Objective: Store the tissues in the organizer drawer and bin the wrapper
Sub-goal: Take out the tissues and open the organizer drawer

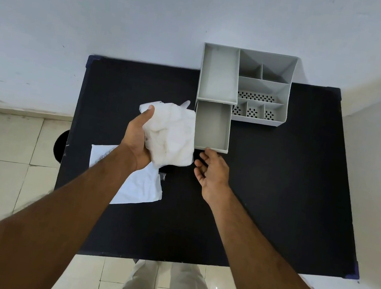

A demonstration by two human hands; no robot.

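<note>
Tissues (173,134), bunched into one crumpled white wad, are sitting in the grasp of the left hand (138,140), which is clamping them from the left side with the thumb pressing on the wad's upper left corner. The wad is hanging above the black tabletop (278,184) and its right edge is lying just beside the left wall of the pulled-out drawer (212,126), not inside it. The right hand (212,170) is hovering just below the drawer's front edge, released, fingers loosely curled, its fingertips (204,150) nearly touching that edge and gripping nothing. The wad is lying between the two hands, closer to the left one, with a small gap to the right hand.

One grey organizer (262,85) is standing at the far edge of the tabletop, with one drawer drawn toward the person; nothing is showing inside the drawer. One flat white wrapper (142,186) is lying on the tabletop under the left forearm, partly hidden by it, well short of the drawer. One small clear scrap (162,176) is lying just beside the wrapper's right edge. One dark round shape (60,145), partly hidden by the tabletop's left edge, is showing on the floor.
</note>
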